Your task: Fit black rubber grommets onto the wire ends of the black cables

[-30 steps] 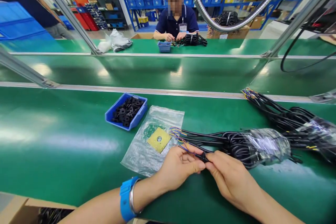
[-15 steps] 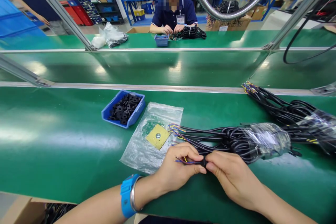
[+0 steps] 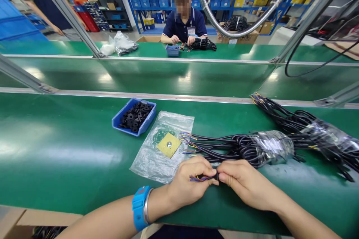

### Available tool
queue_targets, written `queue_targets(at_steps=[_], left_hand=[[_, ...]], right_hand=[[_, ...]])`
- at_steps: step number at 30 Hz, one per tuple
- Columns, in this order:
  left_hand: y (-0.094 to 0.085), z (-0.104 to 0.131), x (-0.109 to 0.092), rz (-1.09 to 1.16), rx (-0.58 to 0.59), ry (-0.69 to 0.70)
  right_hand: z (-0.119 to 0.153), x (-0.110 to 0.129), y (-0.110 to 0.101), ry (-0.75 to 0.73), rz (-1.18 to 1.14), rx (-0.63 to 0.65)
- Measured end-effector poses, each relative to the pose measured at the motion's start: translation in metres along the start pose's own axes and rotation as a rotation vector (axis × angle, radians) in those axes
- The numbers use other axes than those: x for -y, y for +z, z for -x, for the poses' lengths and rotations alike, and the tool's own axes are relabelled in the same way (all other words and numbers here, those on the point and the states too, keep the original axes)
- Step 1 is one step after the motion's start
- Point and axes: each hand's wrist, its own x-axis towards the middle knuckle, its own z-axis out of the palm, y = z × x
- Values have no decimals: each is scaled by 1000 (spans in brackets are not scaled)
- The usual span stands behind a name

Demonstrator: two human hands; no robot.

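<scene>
In front of me, near the table's front edge, both hands meet at the end of a black cable. My left hand (image 3: pixel 193 181) is closed around its end, and thin coloured wires (image 3: pixel 198 178) poke out to the left between the fingers. A small black part (image 3: pixel 216 175) shows at the fingertips where the hands meet; its shape is mostly hidden. My right hand (image 3: pixel 242 181) pinches just to the right of that part, closed on the cable, whose further run is hidden by the hand. Just behind lies a bundle of black cables (image 3: pixel 224 142) with bare coloured wire ends.
A blue bin (image 3: pixel 147 123) of small black parts stands left of a clear plastic bag (image 3: pixel 151 160) with a yellow square card (image 3: pixel 172 149). Another cable bundle (image 3: pixel 283 114) lies at right. Across the bench a co-worker (image 3: pixel 185 24) handles cables. Metal posts (image 3: pixel 67 15) frame the bench.
The head view has shifted slightly. Both hands stay together at the cable end, with the left fingers a little more closed around the wires. The co-worker's head has lifted.
</scene>
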Motion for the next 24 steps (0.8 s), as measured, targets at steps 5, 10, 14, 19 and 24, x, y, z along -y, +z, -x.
queue_targets(at_steps=[5, 10, 14, 19, 24], left_hand=[[-9, 7, -14, -61, 332, -16], [-7, 15, -17, -28, 596, -74], [-6, 18, -15, 0, 654, -119], [-7, 15, -19, -10, 713, -186], [-6, 13, -20, -128, 612, -247]], right_hand=[[34, -13, -38, -139, 371, -234], [40, -65, -77, -4, 802, -306], [45, -68, -68, 87, 928, -257], [71, -41, -52, 158, 1005, -330], [38, -3, -35, 24, 975, -413]])
